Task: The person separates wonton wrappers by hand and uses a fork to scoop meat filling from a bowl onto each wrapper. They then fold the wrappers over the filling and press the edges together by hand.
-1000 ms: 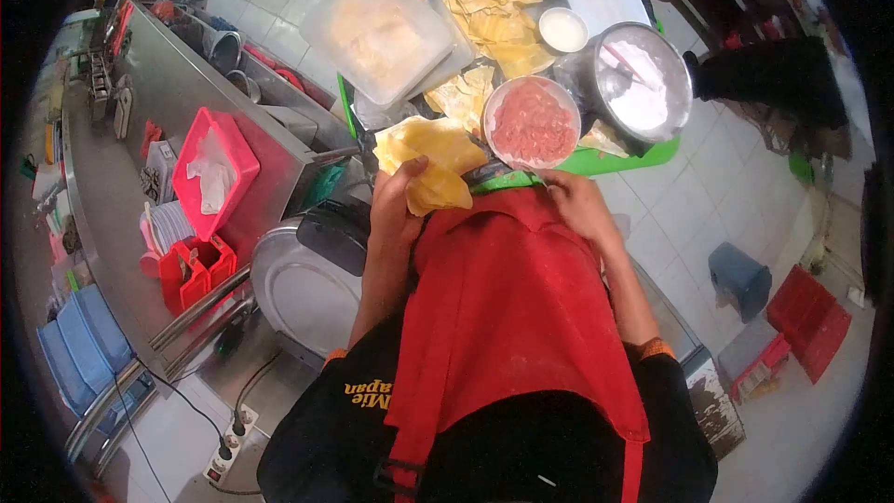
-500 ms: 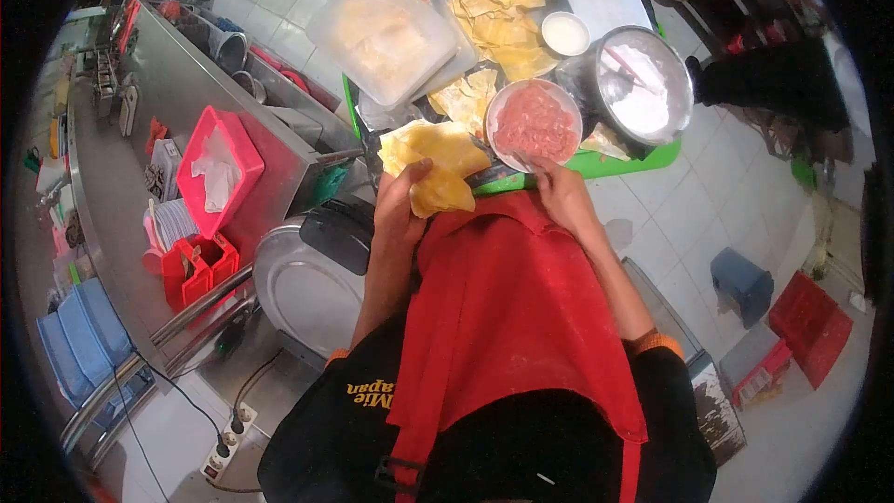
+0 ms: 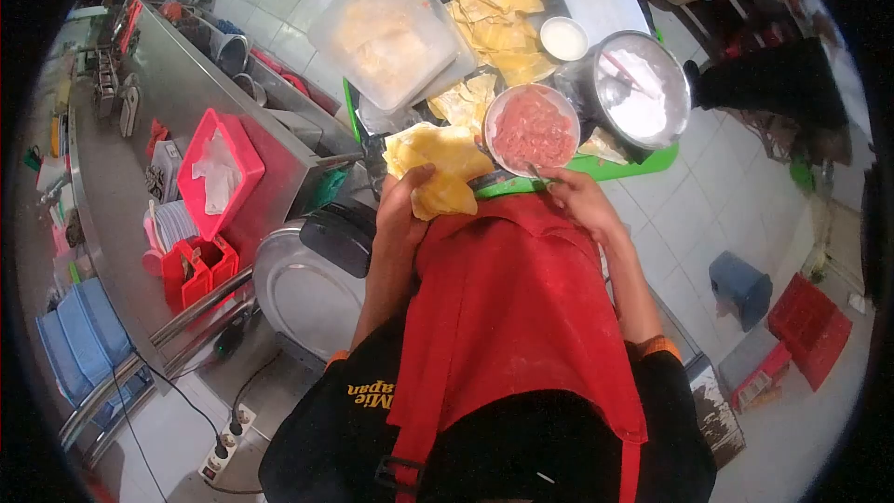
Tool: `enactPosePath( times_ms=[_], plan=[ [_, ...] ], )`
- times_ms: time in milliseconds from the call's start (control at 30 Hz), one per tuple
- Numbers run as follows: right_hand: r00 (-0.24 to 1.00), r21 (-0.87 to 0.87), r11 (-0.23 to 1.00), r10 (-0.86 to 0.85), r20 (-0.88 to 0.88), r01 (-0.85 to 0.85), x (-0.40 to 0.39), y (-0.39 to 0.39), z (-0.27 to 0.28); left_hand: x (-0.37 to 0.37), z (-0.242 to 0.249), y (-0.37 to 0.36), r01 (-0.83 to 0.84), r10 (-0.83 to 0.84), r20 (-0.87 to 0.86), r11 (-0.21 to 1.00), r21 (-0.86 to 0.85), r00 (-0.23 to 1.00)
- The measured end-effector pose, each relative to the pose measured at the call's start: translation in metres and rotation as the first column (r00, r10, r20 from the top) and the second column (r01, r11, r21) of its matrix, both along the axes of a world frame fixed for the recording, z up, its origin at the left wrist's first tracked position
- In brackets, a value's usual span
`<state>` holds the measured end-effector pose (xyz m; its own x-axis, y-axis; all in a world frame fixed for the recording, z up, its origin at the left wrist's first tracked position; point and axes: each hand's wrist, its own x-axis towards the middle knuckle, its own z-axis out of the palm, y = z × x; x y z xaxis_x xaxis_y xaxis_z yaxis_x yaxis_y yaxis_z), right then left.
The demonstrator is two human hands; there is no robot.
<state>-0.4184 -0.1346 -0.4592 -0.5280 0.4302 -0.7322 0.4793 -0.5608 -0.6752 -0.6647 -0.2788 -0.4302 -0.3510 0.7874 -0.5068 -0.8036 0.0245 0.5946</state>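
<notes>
My left hand (image 3: pixel 403 210) is closed on yellow dumpling wrappers (image 3: pixel 438 156), thumb on top, at the near left edge of the green-rimmed table. Just right of them stands a white bowl (image 3: pixel 491 142) of pink minced meat (image 3: pixel 532 128). At the bowl's near rim, my right hand (image 3: pixel 579 197) pinches a thin utensil (image 3: pixel 535 170); its kind is too small to make out. More yellow wrappers (image 3: pixel 496 5) lie stacked at the back, and a few (image 3: pixel 466 100) left of the bowl. Behind the meat is a small white dish (image 3: pixel 564 38).
A metal pot (image 3: pixel 678 116) of white powder stands right of the meat bowl. Translucent plastic containers (image 3: pixel 386 42) occupy the table's left side. Further left are a steel counter (image 3: pixel 200 61) and a pink basket (image 3: pixel 250 168). A round metal lid (image 3: pixel 312 289) is beside my left forearm.
My right hand has drawn slightly right and toward me, with the utensil now at the bowl's near rim. The left hand and its wrappers have barely moved.
</notes>
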Motion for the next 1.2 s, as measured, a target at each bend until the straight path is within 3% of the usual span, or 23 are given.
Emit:
enactPosePath(
  times_ms=[33, 100, 233, 333, 400, 433, 500, 533, 567, 633, 667, 800, 900, 1033, 1133, 1200],
  plan=[
    [1.0, 0.005, 1.0, -0.001, 0.001, 0.001, 0.006, 0.003, 0.001, 0.001, 0.0, 0.001, 0.006, -0.006, 0.016, 1.0, -0.005, 1.0],
    [0.961, -0.329, 0.93, -0.223, -0.161, 0.161, 0.016, 0.012, 0.007, 0.002, 0.001, 0.004, 0.011, -0.011, 0.028, 1.0, -0.001, 1.0],
    [0.9, -0.368, 0.891, -0.366, -0.234, 0.267, 0.012, 0.01, 0.039, 0.006, 0.0, 0.013, 0.063, -0.067, 0.081, 0.996, 0.057, 0.994],
    [0.874, -0.264, 0.924, -0.356, -0.33, 0.277, 0.009, 0.009, 0.045, 0.006, 0.005, 0.021, 0.099, -0.11, 0.093, 0.989, 0.111, 0.99],
    [0.943, 0.242, 0.95, -0.117, -0.311, 0.197, 0.005, 0.007, 0.023, 0.005, 0.007, 0.021, 0.125, -0.14, 0.105, 0.983, 0.134, 0.985],
    [0.943, 0.241, 0.949, -0.123, -0.309, 0.203, 0.006, 0.0, 0.002, 0.002, 0.007, 0.018, 0.101, -0.107, 0.073, 0.992, 0.081, 0.992],
    [0.988, 0.563, 0.822, 0.007, -0.155, 0.082, 0.005, -0.011, -0.033, -0.005, 0.007, 0.016, 0.076, -0.078, 0.041, 0.997, 0.031, 0.996],
    [0.999, 0.587, 0.808, 0.052, 0.015, -0.051, 0.01, -0.014, -0.028, -0.008, 0.008, 0.015, 0.05, -0.049, 0.01, 0.998, -0.034, 0.999],
    [0.998, 0.583, 0.811, 0.056, 0.022, -0.058, 0.017, -0.02, -0.036, -0.012, 0.008, 0.012, 0.018, -0.021, -0.022, 0.995, -0.1, 1.0],
    [0.984, 0.859, 0.507, 0.176, -0.017, -0.076, 0.036, -0.034, -0.054, -0.022, 0.001, 0.0, 0.037, -0.038, -0.007, 0.989, -0.144, 0.999],
    [0.992, 0.81, 0.58, 0.128, 0.021, -0.092, 0.047, -0.038, -0.051, -0.025, 0.0, -0.001, 0.029, -0.029, -0.001, 0.99, -0.139, 1.0],
    [0.971, 0.784, 0.573, 0.142, 0.193, -0.24, 0.076, -0.029, -0.023, -0.031, -0.004, -0.007, 0.025, -0.024, 0.012, 0.991, -0.135, 1.0],
    [0.993, 0.827, 0.55, 0.08, 0.089, -0.119, 0.059, -0.026, 0.0, -0.03, -0.004, -0.004, 0.037, -0.033, 0.034, 0.992, -0.121, 0.999],
    [0.994, 0.797, 0.598, 0.109, 0.026, -0.086, 0.006, -0.036, -0.003, -0.025, -0.004, 0.0, 0.062, -0.057, 0.037, 0.989, -0.135, 0.998],
    [0.984, 0.831, 0.527, 0.105, 0.141, -0.175, -0.017, -0.04, -0.021, -0.021, 0.001, 0.001, 0.067, -0.061, 0.064, 0.994, -0.083, 0.996],
    [0.973, 0.797, 0.558, 0.134, 0.188, -0.231, -0.019, -0.04, -0.02, -0.019, 0.0, -0.001, 0.06, -0.056, 0.069, 0.996, -0.066, 0.996]
  ],
)
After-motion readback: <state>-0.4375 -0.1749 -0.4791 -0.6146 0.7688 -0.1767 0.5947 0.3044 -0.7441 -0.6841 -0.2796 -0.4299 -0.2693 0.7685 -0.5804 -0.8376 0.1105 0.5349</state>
